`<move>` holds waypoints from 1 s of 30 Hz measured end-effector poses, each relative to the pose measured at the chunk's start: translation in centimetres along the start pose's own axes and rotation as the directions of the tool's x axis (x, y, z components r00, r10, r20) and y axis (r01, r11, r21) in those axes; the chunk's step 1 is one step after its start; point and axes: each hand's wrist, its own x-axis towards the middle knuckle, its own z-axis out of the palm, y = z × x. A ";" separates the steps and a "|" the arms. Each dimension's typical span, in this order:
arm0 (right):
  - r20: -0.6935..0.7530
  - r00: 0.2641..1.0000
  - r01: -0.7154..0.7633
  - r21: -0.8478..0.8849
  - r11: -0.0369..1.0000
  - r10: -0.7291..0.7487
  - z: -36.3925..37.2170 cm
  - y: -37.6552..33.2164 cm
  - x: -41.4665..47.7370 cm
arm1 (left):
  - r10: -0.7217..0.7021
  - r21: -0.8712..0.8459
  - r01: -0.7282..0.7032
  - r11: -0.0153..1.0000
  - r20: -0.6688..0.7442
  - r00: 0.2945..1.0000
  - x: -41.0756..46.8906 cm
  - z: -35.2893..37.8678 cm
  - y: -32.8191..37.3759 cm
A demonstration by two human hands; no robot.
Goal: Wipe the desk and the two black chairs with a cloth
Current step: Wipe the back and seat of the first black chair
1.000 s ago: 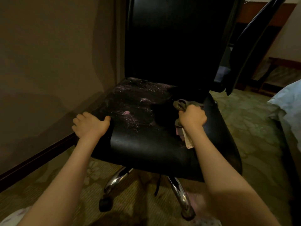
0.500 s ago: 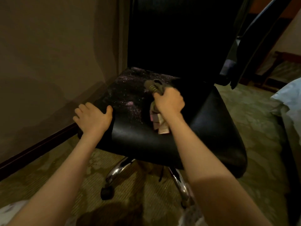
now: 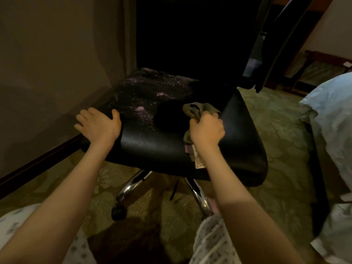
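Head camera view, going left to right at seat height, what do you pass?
Wall → left hand → speckled chair seat → right hand holding the cloth → carpet → pale bedding.

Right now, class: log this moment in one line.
phase: wiping | right hand: grips cloth on black chair seat | left hand: rests on seat's left edge | pale specks: seat's back-left

Bunched grey cloth (image 3: 200, 111) on dusty black chair (image 3: 152, 143)
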 end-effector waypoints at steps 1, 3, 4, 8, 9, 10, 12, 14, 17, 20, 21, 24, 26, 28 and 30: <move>0.009 1.000 0.018 0.029 0.999 -0.018 0.5 -1.1 -0.8 | 0.000 -0.001 0.000 1.000 -0.006 1.000 0.0 0.1 0.0; 0.036 0.995 0.090 0.093 0.992 -0.094 1.4 -3.4 -2.2 | 0.000 0.008 0.000 1.000 -0.004 1.000 -0.1 0.2 0.1; 0.051 0.989 0.130 0.125 0.984 -0.137 1.7 -4.4 -2.8 | 0.000 0.014 0.000 1.000 -0.002 1.000 -0.1 0.1 0.0; 0.035 0.987 0.142 0.280 0.949 -0.158 1.7 -4.7 -3.0 | 0.034 0.050 -0.035 0.998 0.019 0.999 -0.2 -0.6 0.2; -0.001 0.992 0.122 0.316 0.941 -0.128 1.3 -3.9 -2.9 | 0.094 0.066 -0.094 0.993 0.001 0.996 -0.5 -0.7 0.5; -0.042 0.994 0.109 0.332 0.937 -0.101 0.9 -3.0 -2.7 | 0.192 0.072 -0.189 0.979 -0.033 0.981 -1.1 -0.9 1.0; -0.106 0.993 0.089 0.322 0.943 -0.057 -0.2 -0.8 -2.2 | 0.449 0.031 -0.447 0.894 -0.073 0.891 -2.9 -1.1 2.9; -0.159 0.987 0.052 0.294 0.954 -0.005 -1.2 1.7 -1.9 | 0.701 -0.137 -0.693 0.708 0.014 0.713 -5.7 -1.2 4.9; -0.238 0.970 0.011 0.217 0.976 0.041 -1.8 6.0 -2.4 | 0.887 -0.338 -0.821 0.460 0.213 0.409 -10.1 -0.5 6.5; -0.254 0.964 -0.036 0.180 0.983 0.082 -1.2 8.4 -4.3 | 0.866 -0.470 -0.745 0.473 0.402 0.297 -9.8 0.3 6.8; -0.257 0.963 -0.043 0.161 0.986 0.084 -0.8 8.2 -4.8 | 0.836 -0.553 -0.643 0.530 0.467 0.289 -9.0 0.4 6.9; -0.293 0.956 0.058 0.148 0.987 -0.012 1.2 5.4 -6.4 | 0.781 -0.720 -0.306 0.623 0.557 0.281 -7.0 0.4 6.9; -0.325 0.943 0.139 0.210 0.968 -0.065 2.6 3.3 -7.5 | 0.777 -0.747 -0.223 0.626 0.571 0.266 -7.0 0.1 6.8; -0.307 0.947 0.187 0.280 0.942 -0.096 3.6 2.1 -8.5 | 0.768 -0.755 -0.186 0.629 0.566 0.301 -7.1 -0.2 6.5; -0.303 0.944 0.226 0.324 0.919 -0.126 3.7 2.0 -8.9 | 0.749 -0.745 -0.176 0.643 0.564 0.347 -7.0 -0.4 6.3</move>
